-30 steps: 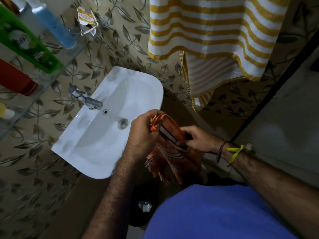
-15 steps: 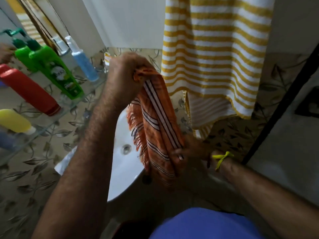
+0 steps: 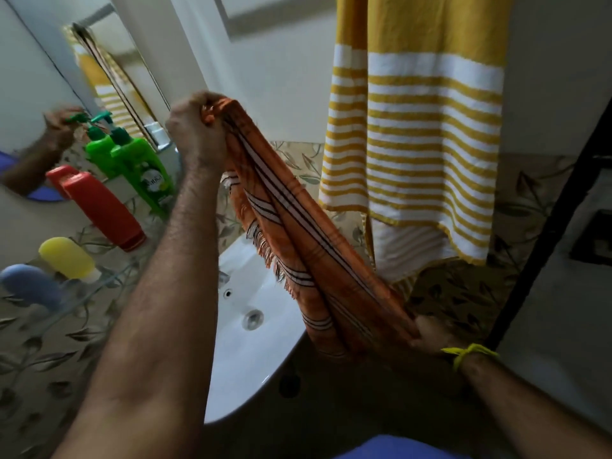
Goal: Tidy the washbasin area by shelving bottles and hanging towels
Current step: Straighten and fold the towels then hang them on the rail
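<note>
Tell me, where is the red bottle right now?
The red bottle lies on the glass shelf at the left of the head view, between the green pump bottle and the yellow bottle.

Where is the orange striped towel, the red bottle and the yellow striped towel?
orange striped towel (image 3: 298, 233), head view, middle of the stretched cloth
red bottle (image 3: 102, 210), head view, middle of its body
yellow striped towel (image 3: 427, 134), head view, striped middle part

At the left of the frame, a glass shelf (image 3: 109, 279) carries bottles — green pump bottle (image 3: 145, 170), red bottle (image 3: 102, 210), yellow bottle (image 3: 64, 258), blue bottle (image 3: 29, 286), blurred.
</note>
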